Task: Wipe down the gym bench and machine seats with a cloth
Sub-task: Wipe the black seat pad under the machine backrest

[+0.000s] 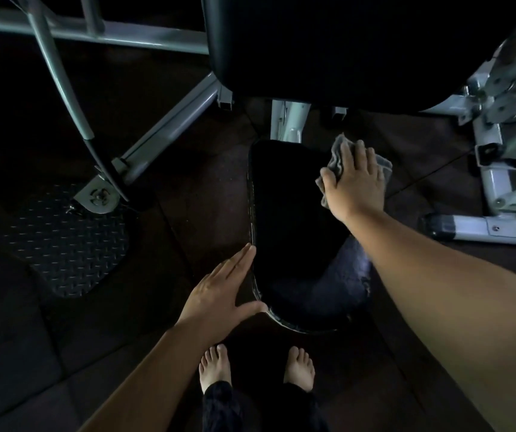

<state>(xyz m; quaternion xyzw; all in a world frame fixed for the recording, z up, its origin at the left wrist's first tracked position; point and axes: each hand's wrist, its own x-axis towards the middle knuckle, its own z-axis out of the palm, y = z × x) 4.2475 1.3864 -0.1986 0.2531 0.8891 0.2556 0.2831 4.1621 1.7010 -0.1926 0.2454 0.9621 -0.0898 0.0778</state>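
Pressing the grey cloth [337, 159] with the flat right hand [356, 182], fingers straight, at the far right corner of the seat [291, 219]. Resting the flat left hand [219, 293], thumb out, on its near left edge. Probably mid-wipe; back pad [328, 48] beyond the seat maybe not done yet

The right hand [354, 179] lies palm down at the end of an outstretched bare arm, fingers straight and close together, thumb spread to the left, pressing flat on a cloth [337, 154]. The left hand [219, 294] is nearer the body, palm down, fingers straight and together, thumb splayed wide, fingertips touching the edge of the seat [287, 213].
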